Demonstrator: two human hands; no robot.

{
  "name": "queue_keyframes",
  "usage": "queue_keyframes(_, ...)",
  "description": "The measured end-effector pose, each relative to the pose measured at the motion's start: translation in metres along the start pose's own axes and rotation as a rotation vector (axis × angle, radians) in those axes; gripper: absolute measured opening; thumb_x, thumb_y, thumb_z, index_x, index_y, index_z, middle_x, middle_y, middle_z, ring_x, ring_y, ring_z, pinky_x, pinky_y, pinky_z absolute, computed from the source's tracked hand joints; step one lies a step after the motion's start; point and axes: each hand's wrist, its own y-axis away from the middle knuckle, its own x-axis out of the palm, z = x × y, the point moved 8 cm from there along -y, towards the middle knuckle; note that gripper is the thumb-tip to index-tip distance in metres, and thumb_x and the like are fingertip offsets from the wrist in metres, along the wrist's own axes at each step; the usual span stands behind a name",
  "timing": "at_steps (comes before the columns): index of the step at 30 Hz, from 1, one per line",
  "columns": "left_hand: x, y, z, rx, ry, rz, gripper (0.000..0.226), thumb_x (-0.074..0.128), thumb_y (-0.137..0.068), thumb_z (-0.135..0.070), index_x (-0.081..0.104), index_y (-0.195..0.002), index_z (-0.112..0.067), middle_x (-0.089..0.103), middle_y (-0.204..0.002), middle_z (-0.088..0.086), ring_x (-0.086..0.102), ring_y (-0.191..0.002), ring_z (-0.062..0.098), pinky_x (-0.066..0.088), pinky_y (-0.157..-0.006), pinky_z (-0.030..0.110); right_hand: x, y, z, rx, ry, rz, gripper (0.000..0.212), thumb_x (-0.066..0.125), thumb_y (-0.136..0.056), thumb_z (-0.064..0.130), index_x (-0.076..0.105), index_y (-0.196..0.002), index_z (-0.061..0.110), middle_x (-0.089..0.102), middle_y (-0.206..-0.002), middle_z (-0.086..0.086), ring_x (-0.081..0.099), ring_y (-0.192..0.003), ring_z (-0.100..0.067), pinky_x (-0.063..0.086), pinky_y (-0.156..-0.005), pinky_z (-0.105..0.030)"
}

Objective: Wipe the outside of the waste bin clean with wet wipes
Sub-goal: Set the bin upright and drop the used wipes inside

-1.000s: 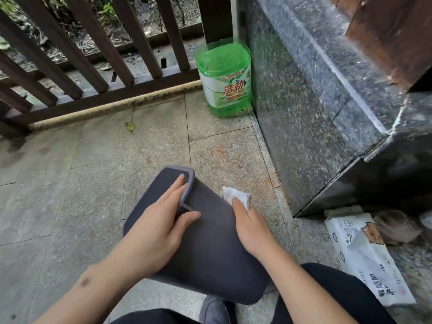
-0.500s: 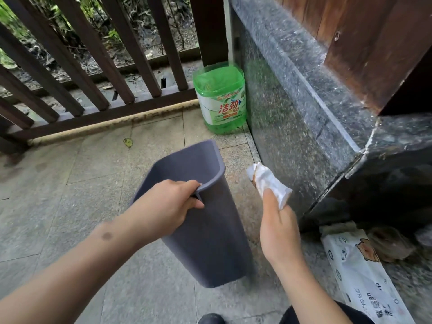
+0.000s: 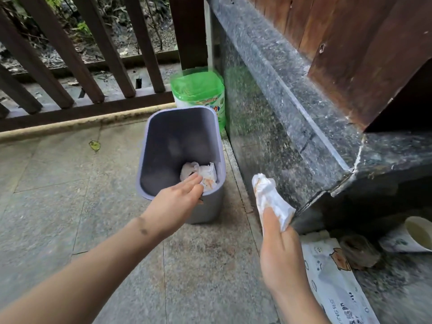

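On stone paving, the light, stiff waste bin (image 3: 180,160) is steadied at its near rim by the left hand (image 3: 177,202), fingers straight; a soft, limp used wipe (image 3: 271,199) is pinched in the right hand (image 3: 280,253).

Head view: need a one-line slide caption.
Left hand on upright grey waste bin's rim; right hand holds a soiled wet wipe beside it.

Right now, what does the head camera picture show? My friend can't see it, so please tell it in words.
A grey waste bin stands upright on the stone floor, with used wipes inside. The left hand touches its near rim, while the right hand holds a crumpled, stained wet wipe beside it. A green bottle stands behind the bin.
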Motion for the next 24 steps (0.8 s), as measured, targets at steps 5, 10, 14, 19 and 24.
queue_keyframes(5, 0.006, -0.003, -0.018, 0.019, -0.014, -0.031, 0.030, 0.071, -0.091, -0.015, 0.066, -0.115, 0.001, 0.064, -0.133, 0.017, 0.056, -0.131, 0.028, 0.062, -0.080, 0.040, 0.002, -0.001, 0.003, -0.019, -0.010, 0.000, 0.046, 0.029, -0.092, 0.057, 0.041, -0.068, 0.020, 0.037, -0.048, 0.011, 0.034, -0.045, -0.005, 0.031, -0.052, -0.031)
queue_keyframes(10, 0.015, -0.005, -0.014, -0.057, 0.010, 0.007, 0.035, 0.044, -0.104, -0.028, 0.048, -0.134, -0.010, 0.060, -0.136, 0.004, 0.052, -0.134, 0.019, 0.057, -0.079, 0.037, 0.009, -0.002, 0.001, 0.002, -0.040, 0.009, 0.044, 0.032, -0.094, 0.053, 0.036, -0.062, 0.023, 0.034, -0.048, 0.011, 0.033, -0.047, -0.007, 0.031, -0.056, -0.037)
queue_keyframes(14, 0.020, -0.009, -0.018, -0.104, -0.014, 0.103, 0.033, 0.043, -0.104, -0.024, 0.041, -0.134, -0.009, 0.061, -0.128, 0.005, 0.067, -0.104, 0.024, 0.055, -0.072, 0.041, 0.014, -0.002, 0.000, -0.024, -0.069, 0.011, 0.040, 0.033, -0.099, 0.054, 0.060, -0.086, 0.027, 0.057, -0.067, -0.005, 0.055, -0.061, -0.012, 0.047, -0.069, -0.043)
queue_keyframes(19, 0.019, 0.002, -0.031, -0.099, 0.047, 0.146, 0.011, 0.044, -0.104, -0.022, 0.042, -0.110, -0.014, 0.059, -0.113, 0.003, 0.068, -0.089, 0.026, 0.051, -0.063, 0.043, 0.015, 0.000, -0.001, -0.043, -0.064, -0.005, 0.014, 0.035, -0.105, 0.044, 0.048, -0.103, 0.041, 0.063, -0.087, -0.016, 0.058, -0.067, -0.013, 0.048, -0.084, -0.058)
queue_keyframes(24, 0.023, 0.007, -0.035, -0.051, 0.071, 0.170, 0.019, 0.045, -0.102, -0.021, 0.046, -0.120, -0.014, 0.059, -0.126, 0.003, 0.068, -0.094, 0.027, 0.053, -0.067, 0.043, 0.015, 0.000, -0.003, -0.015, -0.115, 0.032, 0.029, 0.032, -0.095, 0.053, 0.059, -0.091, 0.065, 0.068, -0.087, 0.024, 0.062, -0.080, 0.006, 0.046, -0.076, -0.037)
